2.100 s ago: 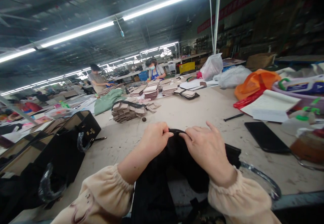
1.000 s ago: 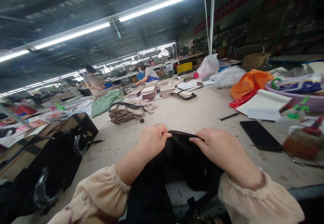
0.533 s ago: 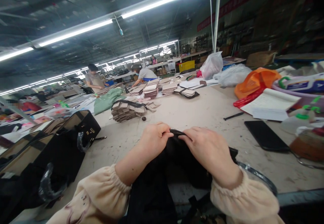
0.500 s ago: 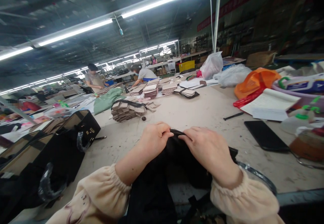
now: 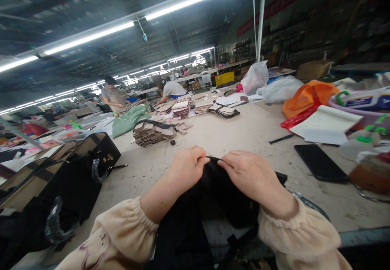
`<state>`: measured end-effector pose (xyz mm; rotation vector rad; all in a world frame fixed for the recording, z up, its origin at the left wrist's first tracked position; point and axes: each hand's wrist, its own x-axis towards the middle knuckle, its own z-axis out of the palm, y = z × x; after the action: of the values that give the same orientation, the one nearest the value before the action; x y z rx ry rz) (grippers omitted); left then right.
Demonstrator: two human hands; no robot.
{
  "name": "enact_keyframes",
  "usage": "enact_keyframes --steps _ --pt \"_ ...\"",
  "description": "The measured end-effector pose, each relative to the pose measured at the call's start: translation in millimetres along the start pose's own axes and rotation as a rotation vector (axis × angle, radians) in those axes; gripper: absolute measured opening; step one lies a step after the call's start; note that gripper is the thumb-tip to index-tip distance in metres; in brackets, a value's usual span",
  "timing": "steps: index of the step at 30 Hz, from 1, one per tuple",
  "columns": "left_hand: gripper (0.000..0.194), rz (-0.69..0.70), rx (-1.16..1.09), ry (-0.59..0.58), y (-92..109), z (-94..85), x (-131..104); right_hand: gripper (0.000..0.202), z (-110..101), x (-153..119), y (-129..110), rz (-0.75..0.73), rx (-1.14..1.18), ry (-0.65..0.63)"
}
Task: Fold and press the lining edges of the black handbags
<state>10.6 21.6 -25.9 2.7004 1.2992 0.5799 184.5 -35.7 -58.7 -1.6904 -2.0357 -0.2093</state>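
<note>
My left hand (image 5: 189,165) pinches the upper edge of a black bag (image 5: 225,192) between thumb and fingers. A short way to the right, my right hand (image 5: 248,170) pinches the same edge, with a small stretch of the rim showing between the two hands. The bag's body hangs below my hands at the table's near side, dark and partly hidden by my wrists and sleeves. A plastic-wrapped handle (image 5: 310,205) shows beyond my right wrist.
Black bags (image 5: 70,180) with wrapped handles stand on the left. Ahead lie stacked brown pieces (image 5: 155,132) and a green cloth (image 5: 130,120). On the right are a phone (image 5: 321,163), a notepad (image 5: 327,123) and a bottle (image 5: 358,146). Two people work farther back.
My right hand has shifted slightly right along the bag's edge. My left hand stays almost in place, still pinching the edge.
</note>
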Motion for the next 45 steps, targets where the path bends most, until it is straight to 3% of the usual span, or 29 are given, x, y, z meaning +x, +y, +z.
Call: enact_keyframes --steps 7,11,17,20,25,29,35,41,45 --pt "0.014 -0.04 0.06 -0.009 3 3.6 6 0.019 -3 -1 18 0.013 0.088 -0.053" --pt "0.014 -0.059 0.063 -0.004 1 2.0 7 0.021 -9 -7 30 0.133 0.047 -0.065" --pt "0.004 0.061 -0.035 0.021 -2 -1.8 0 0.017 -13 -8 42 0.146 0.137 -0.144" --pt "0.013 0.065 -0.03 0.042 0 -0.4 -1 0.018 -12 -7 42 0.146 0.152 -0.151" --pt "0.003 0.076 -0.014 0.034 2 3.5 6 0.02 -13 -6 38 0.136 0.126 -0.148" --pt "0.01 0.064 -0.085 0.049 4 4.5 10 0.026 -11 -6 37 0.164 0.041 -0.124" --pt "0.012 0.144 -0.233 0.033 5 0.8 8 0.027 -8 -7 36 0.218 0.014 -0.124" --pt "0.012 0.203 -0.219 -0.001 3 -2.1 4 0.029 -11 -8 31 0.238 -0.007 -0.124" --pt "0.014 0.2 -0.208 0.04 4 -2.0 4 0.027 -12 -8 29 0.247 -0.001 -0.126"
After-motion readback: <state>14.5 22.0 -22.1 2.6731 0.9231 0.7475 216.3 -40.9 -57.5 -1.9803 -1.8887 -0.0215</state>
